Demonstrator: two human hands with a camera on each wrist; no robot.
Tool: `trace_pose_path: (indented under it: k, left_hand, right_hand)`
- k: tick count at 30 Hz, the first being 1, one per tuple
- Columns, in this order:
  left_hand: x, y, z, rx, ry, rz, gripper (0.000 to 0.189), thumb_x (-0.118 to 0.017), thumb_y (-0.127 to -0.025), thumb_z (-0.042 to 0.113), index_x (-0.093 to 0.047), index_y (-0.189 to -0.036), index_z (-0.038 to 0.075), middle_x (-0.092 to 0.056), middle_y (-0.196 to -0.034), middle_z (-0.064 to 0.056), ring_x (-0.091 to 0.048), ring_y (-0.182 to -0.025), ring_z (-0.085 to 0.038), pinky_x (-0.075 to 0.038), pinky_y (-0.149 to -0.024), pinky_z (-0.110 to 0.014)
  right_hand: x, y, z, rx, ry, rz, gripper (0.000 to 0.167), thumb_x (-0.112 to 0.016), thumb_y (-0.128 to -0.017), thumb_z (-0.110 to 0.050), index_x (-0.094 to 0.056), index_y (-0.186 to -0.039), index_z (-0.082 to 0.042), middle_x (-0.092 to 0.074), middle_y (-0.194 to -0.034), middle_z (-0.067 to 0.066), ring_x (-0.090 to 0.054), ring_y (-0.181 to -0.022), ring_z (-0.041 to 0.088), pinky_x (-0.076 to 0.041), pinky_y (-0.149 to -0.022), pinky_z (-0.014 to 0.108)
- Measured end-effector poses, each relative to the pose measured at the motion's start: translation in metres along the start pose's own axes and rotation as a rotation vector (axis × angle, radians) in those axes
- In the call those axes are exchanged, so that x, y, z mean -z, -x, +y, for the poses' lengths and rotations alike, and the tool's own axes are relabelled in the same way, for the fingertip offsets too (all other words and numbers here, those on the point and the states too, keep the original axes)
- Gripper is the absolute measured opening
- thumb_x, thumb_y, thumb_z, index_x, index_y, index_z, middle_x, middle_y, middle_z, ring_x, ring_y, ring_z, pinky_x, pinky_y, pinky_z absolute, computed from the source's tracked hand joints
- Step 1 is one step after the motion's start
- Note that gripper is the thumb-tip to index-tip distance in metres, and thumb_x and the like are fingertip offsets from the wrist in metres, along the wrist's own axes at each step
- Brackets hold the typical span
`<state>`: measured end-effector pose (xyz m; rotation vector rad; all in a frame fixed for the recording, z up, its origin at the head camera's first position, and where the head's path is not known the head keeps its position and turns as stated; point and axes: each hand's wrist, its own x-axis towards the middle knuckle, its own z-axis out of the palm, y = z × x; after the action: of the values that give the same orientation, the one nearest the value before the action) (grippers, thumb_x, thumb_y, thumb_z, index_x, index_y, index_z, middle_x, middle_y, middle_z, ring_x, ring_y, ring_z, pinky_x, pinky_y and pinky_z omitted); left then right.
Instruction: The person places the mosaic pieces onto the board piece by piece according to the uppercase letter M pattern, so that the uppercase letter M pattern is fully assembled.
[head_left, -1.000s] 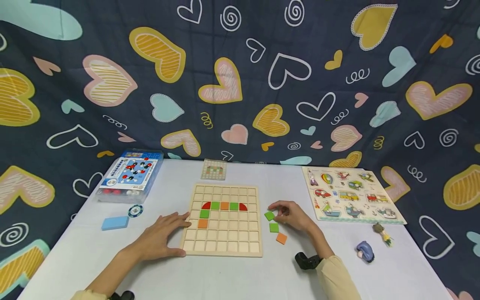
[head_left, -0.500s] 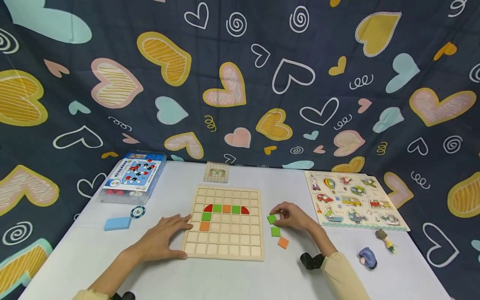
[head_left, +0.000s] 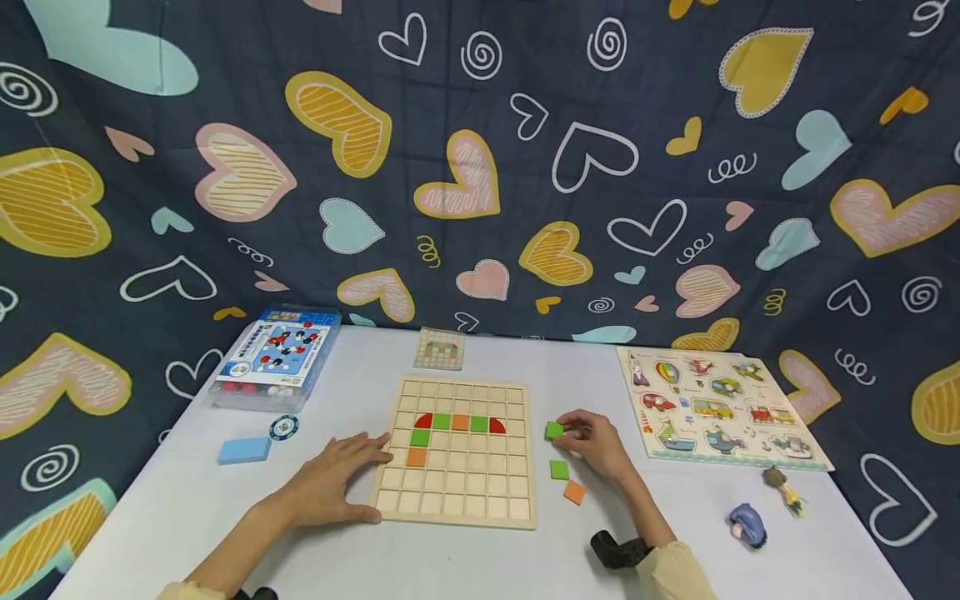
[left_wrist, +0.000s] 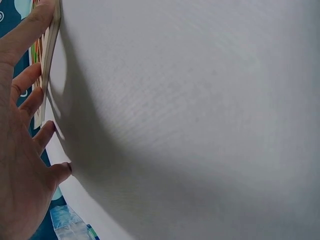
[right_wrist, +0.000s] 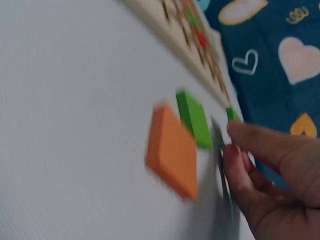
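Observation:
A wooden grid board lies mid-table. Red quarter-round tiles, green squares and orange squares sit in its cells, forming a row with two tiles below its left end. Along the board's left edge rests my left hand, thumb and fingers spread and fairly straight; the left wrist view shows the fingers at the board's side. Right of the board, my right hand pinches a green square tile between thumb and fingers. Nearer me lie a second green tile and an orange tile.
Behind the board lies a small pattern card. A boxed molecule set, a round chip and a blue block are at left. At right are a picture puzzle board and two small figurines.
My right hand has the green tile in its pinch and has drawn it a little away from the second green tile. My left hand stays at the board's edge. The head view has shifted slightly.

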<state>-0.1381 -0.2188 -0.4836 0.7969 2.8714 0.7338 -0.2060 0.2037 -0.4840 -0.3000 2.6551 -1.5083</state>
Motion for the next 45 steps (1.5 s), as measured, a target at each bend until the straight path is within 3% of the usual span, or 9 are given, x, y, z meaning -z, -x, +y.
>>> trace_pose_path:
  k: [3,9,13,17,23,33,39,45]
  left_hand:
    - [0.001,0.0,0.002,0.001,0.009,0.006,0.077,-0.071,-0.068,0.066,-0.058,-0.127,0.018,-0.041,-0.149,-0.008,-0.035,-0.134,-0.044,-0.022,-0.106,-0.069]
    - [0.0,-0.001,0.003,0.013,-0.005,-0.01,0.078,-0.071,-0.068,0.067,-0.057,-0.128,0.019,-0.04,-0.149,-0.007,-0.034,-0.135,-0.042,-0.021,-0.107,-0.067]
    - [0.0,-0.001,0.002,0.013,-0.016,-0.011,0.078,-0.071,-0.067,0.067,-0.057,-0.128,0.019,-0.04,-0.149,-0.007,-0.034,-0.135,-0.042,-0.022,-0.107,-0.067]
    - [0.001,0.0,0.002,0.02,-0.004,-0.005,0.078,-0.072,-0.067,0.066,-0.057,-0.128,0.019,-0.041,-0.149,-0.007,-0.034,-0.135,-0.042,-0.021,-0.107,-0.067]
    - [0.002,0.001,0.003,0.009,-0.002,0.01,0.077,-0.072,-0.067,0.066,-0.058,-0.127,0.019,-0.041,-0.149,-0.008,-0.035,-0.134,-0.043,-0.022,-0.107,-0.068]
    - [-0.001,0.002,0.001,0.029,0.008,-0.027,0.078,-0.072,-0.067,0.066,-0.057,-0.128,0.02,-0.04,-0.15,-0.006,-0.033,-0.135,-0.042,-0.02,-0.108,-0.067]
    - [-0.001,0.001,0.001,0.027,0.002,-0.02,0.078,-0.071,-0.067,0.067,-0.057,-0.128,0.02,-0.039,-0.15,-0.006,-0.033,-0.136,-0.042,-0.021,-0.108,-0.067]
    - [0.0,-0.001,0.002,0.012,-0.01,-0.008,0.078,-0.07,-0.068,0.068,-0.057,-0.128,0.019,-0.04,-0.149,-0.007,-0.034,-0.134,-0.043,-0.021,-0.107,-0.068]
  right_hand:
    - [-0.007,0.002,-0.003,-0.051,-0.055,0.053,0.027,-0.073,-0.08,0.001,-0.066,-0.106,0.005,-0.067,-0.097,0.014,-0.066,-0.083,0.019,-0.051,-0.07,0.018]
    - [-0.02,0.005,-0.013,-0.141,-0.205,0.084,0.03,-0.071,-0.082,-0.001,-0.065,-0.11,0.006,-0.066,-0.101,0.016,-0.065,-0.085,0.017,-0.053,-0.071,0.019]
    - [-0.031,0.004,-0.021,-0.165,-0.296,0.071,0.03,-0.071,-0.083,-0.002,-0.065,-0.111,0.005,-0.066,-0.101,0.016,-0.065,-0.084,0.015,-0.054,-0.071,0.02]
    - [-0.046,0.002,-0.029,-0.13,-0.334,0.016,0.03,-0.071,-0.084,-0.003,-0.064,-0.113,0.005,-0.066,-0.1,0.015,-0.065,-0.083,0.013,-0.055,-0.071,0.02]
    - [-0.068,-0.002,-0.041,-0.055,-0.293,-0.044,0.029,-0.072,-0.083,-0.002,-0.065,-0.111,0.005,-0.067,-0.095,0.012,-0.064,-0.08,0.013,-0.053,-0.068,0.017]
    - [-0.097,-0.008,-0.055,0.154,-0.063,-0.079,0.023,-0.073,-0.081,0.0,-0.068,-0.103,0.005,-0.068,-0.089,0.014,-0.067,-0.076,0.018,-0.053,-0.065,0.018]
    - [-0.102,-0.011,-0.06,0.18,-0.02,-0.058,0.022,-0.073,-0.079,0.004,-0.069,-0.1,0.005,-0.067,-0.088,0.014,-0.067,-0.076,0.021,-0.053,-0.064,0.018]
    - [-0.105,-0.012,-0.062,0.167,-0.07,-0.048,0.021,-0.073,-0.08,0.003,-0.067,-0.1,0.007,-0.067,-0.087,0.012,-0.067,-0.077,0.021,-0.054,-0.066,0.017]
